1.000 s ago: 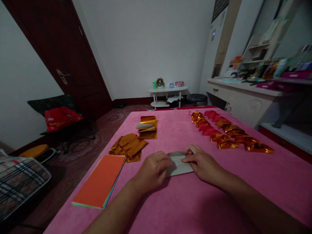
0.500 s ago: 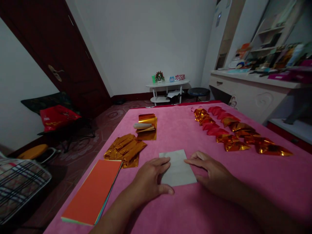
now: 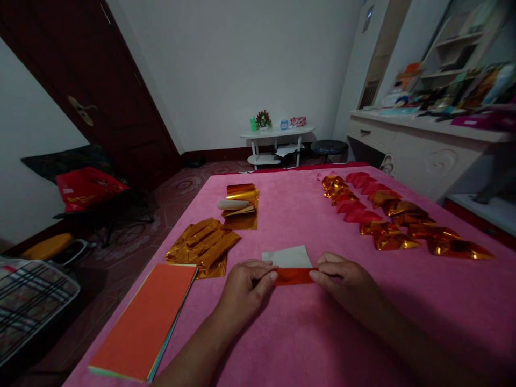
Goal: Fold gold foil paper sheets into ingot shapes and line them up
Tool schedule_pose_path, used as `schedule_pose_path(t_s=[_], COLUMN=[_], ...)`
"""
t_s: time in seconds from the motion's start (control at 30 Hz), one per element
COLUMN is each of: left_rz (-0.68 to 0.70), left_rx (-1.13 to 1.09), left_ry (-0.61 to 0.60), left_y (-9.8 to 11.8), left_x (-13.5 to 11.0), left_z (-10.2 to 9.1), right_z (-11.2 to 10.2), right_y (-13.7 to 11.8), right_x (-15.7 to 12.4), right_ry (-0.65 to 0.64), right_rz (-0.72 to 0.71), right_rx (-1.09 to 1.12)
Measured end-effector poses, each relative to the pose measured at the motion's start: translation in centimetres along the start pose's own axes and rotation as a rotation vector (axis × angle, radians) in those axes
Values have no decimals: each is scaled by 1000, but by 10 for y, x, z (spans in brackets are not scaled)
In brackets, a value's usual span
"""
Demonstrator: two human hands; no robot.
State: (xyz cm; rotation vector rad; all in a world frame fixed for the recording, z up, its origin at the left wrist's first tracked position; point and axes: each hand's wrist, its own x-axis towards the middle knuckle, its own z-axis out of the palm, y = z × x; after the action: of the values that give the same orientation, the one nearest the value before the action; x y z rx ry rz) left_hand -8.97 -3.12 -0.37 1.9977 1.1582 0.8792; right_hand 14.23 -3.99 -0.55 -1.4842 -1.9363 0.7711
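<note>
A small paper sheet, white on one face and shiny red on the other, lies on the pink tablecloth in front of me. Its near edge is folded up, showing a red strip. My left hand pinches the left end of that fold with thumb and fingers. My right hand pinches the right end.
A stack of coloured sheets with an orange top lies at the near left. Beyond it sit folded gold foil pieces and a gold stack with a white roll. Rows of folded red and gold shapes run along the right. A cluttered dresser stands at the right.
Half a second ago the sheet lay flat, white side up, under my hands. Its near edge has since been folded over, exposing the red side, and both hands now pinch that fold.
</note>
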Motion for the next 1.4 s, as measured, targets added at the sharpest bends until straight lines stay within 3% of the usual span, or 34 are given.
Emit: schedule_pose_path(t_s=[0.17, 0.3, 0.37, 0.57, 0.8, 1.07, 1.27, 1.4], left_rz=[-70, -109, -124, -134, -221, -123, -104, -72], left_rx=[-1, 14, 6, -43, -64, 275, 326, 304], left_ry=[65, 118, 133, 116, 169, 254, 243, 244], left_y=[3, 0, -1, 0, -4, -5, -12, -14], left_x=[4, 3, 1, 3, 4, 3, 3, 3], left_z=[4, 8, 9, 5, 10, 6, 3, 3], right_z=[8, 11, 10, 11, 13, 10, 5, 6], right_y=[1, -2, -4, -4, -6, -6, -11, -14], right_x=[6, 5, 3, 3, 9, 17, 22, 20], right_ry=[106, 209, 190, 124, 158, 112, 23, 45], right_rz=[75, -29, -57, 149, 144, 209, 224, 229], right_rx=[-70, 65, 109, 17, -116, -241, -267, -236])
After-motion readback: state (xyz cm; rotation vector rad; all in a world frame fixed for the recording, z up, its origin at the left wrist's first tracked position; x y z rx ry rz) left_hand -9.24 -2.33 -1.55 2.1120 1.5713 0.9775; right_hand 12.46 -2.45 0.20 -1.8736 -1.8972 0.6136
